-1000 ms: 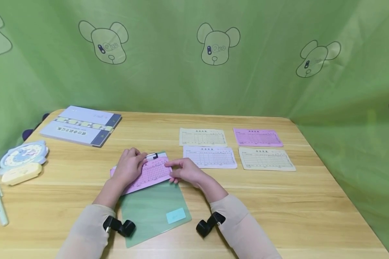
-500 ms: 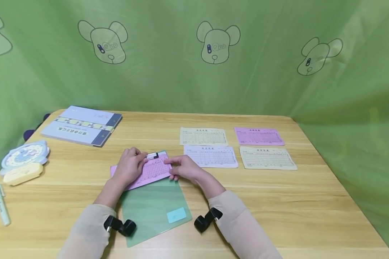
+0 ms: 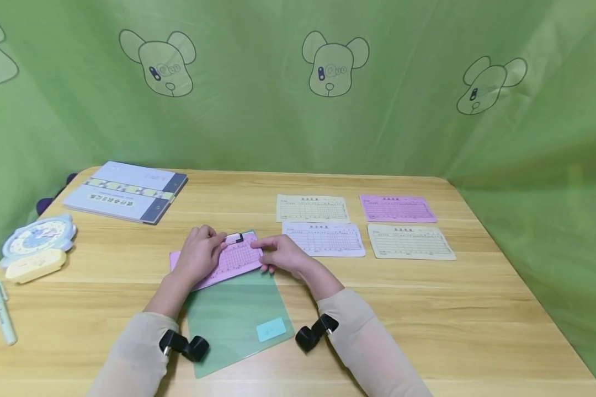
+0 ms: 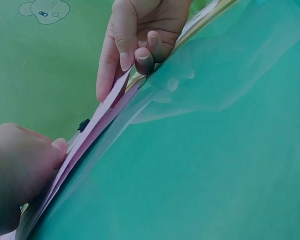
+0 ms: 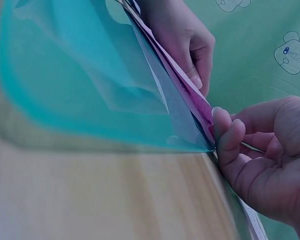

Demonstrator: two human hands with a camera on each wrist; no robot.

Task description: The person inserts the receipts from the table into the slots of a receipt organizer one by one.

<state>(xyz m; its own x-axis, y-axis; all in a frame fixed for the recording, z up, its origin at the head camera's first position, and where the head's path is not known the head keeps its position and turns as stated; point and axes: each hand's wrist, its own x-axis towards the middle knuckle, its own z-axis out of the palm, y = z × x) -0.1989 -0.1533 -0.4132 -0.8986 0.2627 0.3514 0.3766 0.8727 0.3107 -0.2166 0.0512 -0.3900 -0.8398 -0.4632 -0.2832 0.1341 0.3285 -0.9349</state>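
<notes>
Two-handed hold

Right hand (image 3: 285,256) pinched pink slips (image 3: 240,258) at right edge; left hand (image 3: 197,256), fingers curled, gripped them beside clip (image 3: 239,238); both forearms (image 3: 324,285) angled inward; slips lay over far end of green folder (image 3: 235,317)

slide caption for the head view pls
Right hand pinches a pink form over a green folder, left hand at the clip.

A plain beige left sleeve (image 3: 126,355) and a matching right sleeve (image 3: 372,344) are worn. Near the cuffs (image 3: 153,318), a black left camera (image 3: 196,349) and matching right camera (image 3: 306,338) are fitted, each rounded at one end, with a small silvery part exposed.
</notes>
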